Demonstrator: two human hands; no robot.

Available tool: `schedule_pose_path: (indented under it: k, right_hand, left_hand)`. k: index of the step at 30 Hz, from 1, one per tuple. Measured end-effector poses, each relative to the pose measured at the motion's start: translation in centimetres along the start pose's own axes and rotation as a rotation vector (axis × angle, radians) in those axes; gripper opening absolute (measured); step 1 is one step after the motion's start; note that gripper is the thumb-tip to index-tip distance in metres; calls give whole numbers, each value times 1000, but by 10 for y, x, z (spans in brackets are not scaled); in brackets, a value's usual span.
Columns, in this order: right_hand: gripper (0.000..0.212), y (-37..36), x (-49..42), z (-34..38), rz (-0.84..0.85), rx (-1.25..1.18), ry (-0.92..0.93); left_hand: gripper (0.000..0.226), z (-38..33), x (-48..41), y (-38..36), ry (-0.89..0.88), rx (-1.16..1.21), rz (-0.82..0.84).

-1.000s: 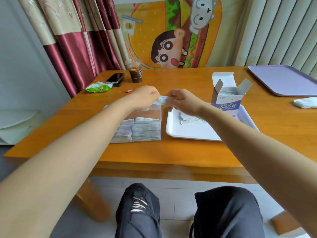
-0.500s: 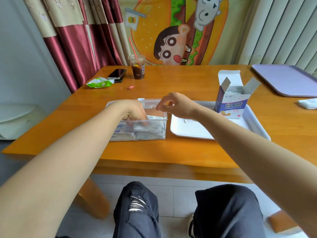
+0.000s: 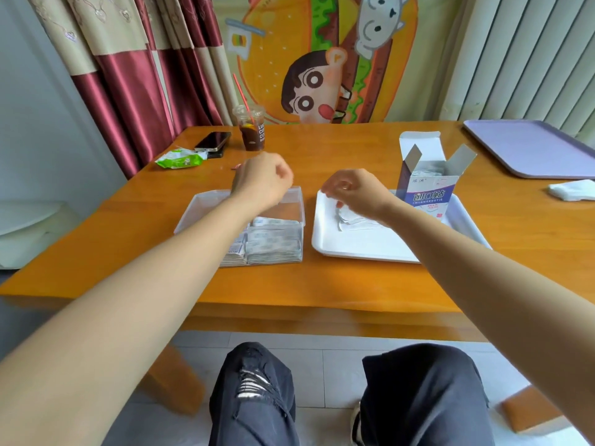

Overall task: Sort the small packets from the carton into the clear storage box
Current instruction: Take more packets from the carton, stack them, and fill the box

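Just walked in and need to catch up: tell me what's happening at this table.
A seated person is sorting small packets. The open carton stands on a white tray, with a few loose packets beside it. The right hand reaches down over those packets; whether it has pinched one is unclear. The left hand hovers, fingers curled, above the clear storage box, whose near end already holds stacked packets.
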State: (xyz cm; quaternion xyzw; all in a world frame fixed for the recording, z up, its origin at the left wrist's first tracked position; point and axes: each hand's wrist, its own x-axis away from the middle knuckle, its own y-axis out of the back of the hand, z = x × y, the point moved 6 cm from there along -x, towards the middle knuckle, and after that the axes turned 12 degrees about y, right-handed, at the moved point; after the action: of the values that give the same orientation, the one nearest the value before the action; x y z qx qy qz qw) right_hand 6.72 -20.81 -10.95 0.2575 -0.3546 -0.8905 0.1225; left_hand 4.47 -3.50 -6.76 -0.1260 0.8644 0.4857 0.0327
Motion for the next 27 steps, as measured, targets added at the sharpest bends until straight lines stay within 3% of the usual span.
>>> schedule_pose_path:
  k: [2, 6, 11, 16, 19, 24, 27]
  right_hand:
    - [18, 8, 14, -31, 29, 65, -143]
    - [23, 23, 44, -74, 42, 143, -314]
    - [49, 50, 64, -109, -18, 228, -394]
    - [28, 65, 68, -125, -47, 316, -389]
    - [32, 64, 68, -126, -83, 311, -328]
    - [51, 38, 48, -116, 86, 381, -246]
    - [46, 23, 38, -122, 167, 414, -293]
  left_hand:
    - [14, -33, 13, -6, -148, 92, -68]
    - [18, -80, 27, -64, -339, 52, 123]
    - [38, -83, 13, -144, -285, -159, 314]
    - [60, -78, 1, -169, -207, -293, 386]
    - [64, -77, -3, -177, -147, -352, 425]
    - [62, -74, -10, -181, -117, -317, 423]
    - [59, -71, -10, -179, -115, -259, 419]
